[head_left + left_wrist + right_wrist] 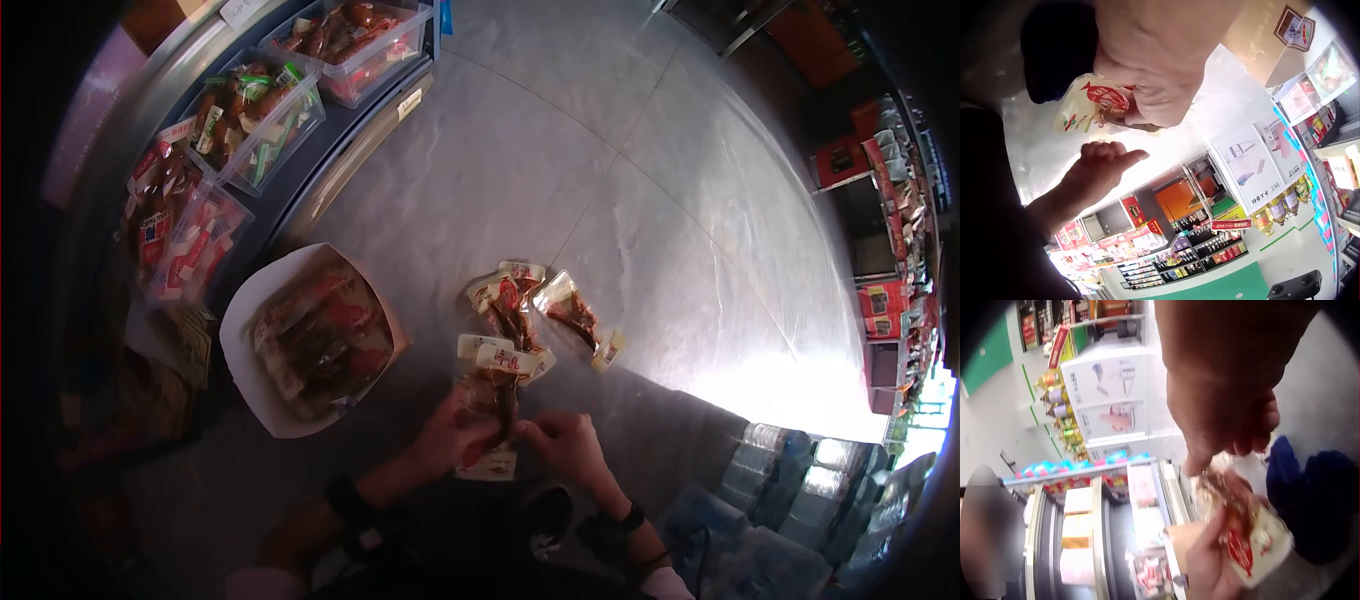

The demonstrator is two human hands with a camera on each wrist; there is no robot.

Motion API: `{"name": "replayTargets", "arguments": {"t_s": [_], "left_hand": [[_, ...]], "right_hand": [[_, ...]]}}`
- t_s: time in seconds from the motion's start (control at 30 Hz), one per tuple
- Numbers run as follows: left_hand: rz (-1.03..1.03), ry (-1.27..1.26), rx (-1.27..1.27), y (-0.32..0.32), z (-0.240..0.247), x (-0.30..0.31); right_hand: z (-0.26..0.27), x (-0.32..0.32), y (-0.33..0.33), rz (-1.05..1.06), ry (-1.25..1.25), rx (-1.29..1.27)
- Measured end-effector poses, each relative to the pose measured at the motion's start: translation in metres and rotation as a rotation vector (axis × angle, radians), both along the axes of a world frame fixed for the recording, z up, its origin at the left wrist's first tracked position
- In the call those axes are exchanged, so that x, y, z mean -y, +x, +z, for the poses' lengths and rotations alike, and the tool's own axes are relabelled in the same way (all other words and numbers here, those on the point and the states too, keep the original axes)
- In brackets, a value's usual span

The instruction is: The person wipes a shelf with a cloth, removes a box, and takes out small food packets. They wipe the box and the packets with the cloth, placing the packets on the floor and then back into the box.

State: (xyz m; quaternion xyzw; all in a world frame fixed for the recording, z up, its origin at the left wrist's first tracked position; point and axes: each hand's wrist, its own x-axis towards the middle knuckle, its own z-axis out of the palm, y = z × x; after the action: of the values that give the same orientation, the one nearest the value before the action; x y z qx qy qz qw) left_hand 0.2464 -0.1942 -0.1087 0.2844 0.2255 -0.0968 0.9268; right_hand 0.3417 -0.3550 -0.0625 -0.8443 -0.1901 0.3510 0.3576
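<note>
My left hand (445, 435) grips a clear sealed packet of brown meat snack (497, 395), with pale printed ends. In the left wrist view a red fish-shaped mark shows on the packet (1072, 106). My right hand (568, 447) is beside the packet's right edge, fingers curled and thumb stretched toward it. The right wrist view has that hand (1219, 419) above the packet (1247, 544), a fingertip right at its upper end. Just beyond, several similar packets (510, 318) lie overlapping on the grey floor (560, 130), one packet (575, 315) apart to the right.
To the left stands an open white carton (240, 345) with more packets inside. Behind it, a shelf (345, 150) carries clear bins (265, 150) of packaged food. Wrapped bottle packs (770, 470) stand at lower right, and stocked shelves (885, 240) line the far right.
</note>
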Motion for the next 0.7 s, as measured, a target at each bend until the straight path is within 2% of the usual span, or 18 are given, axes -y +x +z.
{"name": "replayTargets", "arguments": {"t_s": [0.03, 0.07, 0.1, 0.2, 0.23, 0.3, 0.37, 0.43, 0.47, 0.5, 0.57, 0.6, 0.63, 0.7], "left_hand": [[-0.073, 0.139, 0.028, -0.002, 0.000, 0.001], [-0.057, 0.106, 0.003, -0.003, 0.000, 0.000], [-0.058, 0.105, 0.000, -0.004, 0.002, -0.001], [-0.011, 0.170, 0.038, -0.007, 0.002, -0.006], [-0.082, 0.171, 0.045, -0.010, -0.002, -0.009], [-0.147, 0.175, 0.043, -0.015, 0.000, -0.012], [-0.213, 0.453, 0.040, -0.019, 0.013, -0.009], [-0.289, 0.408, 0.113, -0.021, 0.009, -0.010], [-0.343, 0.442, 0.151, -0.019, 0.012, -0.007], [-0.398, 0.474, 0.187, -0.019, 0.014, -0.006], [-0.409, 0.438, 0.159, -0.023, 0.012, -0.002], [-0.421, 0.404, 0.131, -0.024, 0.011, -0.001], [-0.427, 0.404, 0.134, -0.023, 0.012, -0.002], [-0.362, 0.301, 0.202, -0.020, 0.012, -0.003]], "right_hand": [[-0.010, 0.002, 0.009, -0.276, 0.017, 0.020], [-0.027, 0.007, 0.023, -0.551, 0.033, 0.040], [-0.039, 0.010, 0.040, -0.653, 0.036, 0.281], [-0.103, 0.045, 0.076, -0.643, -0.156, 0.614], [-0.098, 0.043, 0.081, -0.638, -0.147, 0.613], [-0.073, 0.033, 0.085, -0.682, 0.130, 0.207], [-0.064, 0.030, 0.081, -0.678, 0.173, 0.137], [-0.061, 0.035, 0.080, -0.520, 0.061, 0.108], [-0.058, 0.036, 0.080, -0.637, 0.045, 0.029], [-0.059, 0.036, 0.083, -0.636, 0.045, 0.031], [-0.062, 0.037, 0.090, -0.384, -0.072, 0.468], [-0.061, 0.039, 0.095, -0.137, -0.067, 0.577], [-0.060, 0.038, 0.099, -0.143, -0.068, 0.579], [-0.057, 0.035, 0.107, 0.402, -0.202, 0.889]]}}
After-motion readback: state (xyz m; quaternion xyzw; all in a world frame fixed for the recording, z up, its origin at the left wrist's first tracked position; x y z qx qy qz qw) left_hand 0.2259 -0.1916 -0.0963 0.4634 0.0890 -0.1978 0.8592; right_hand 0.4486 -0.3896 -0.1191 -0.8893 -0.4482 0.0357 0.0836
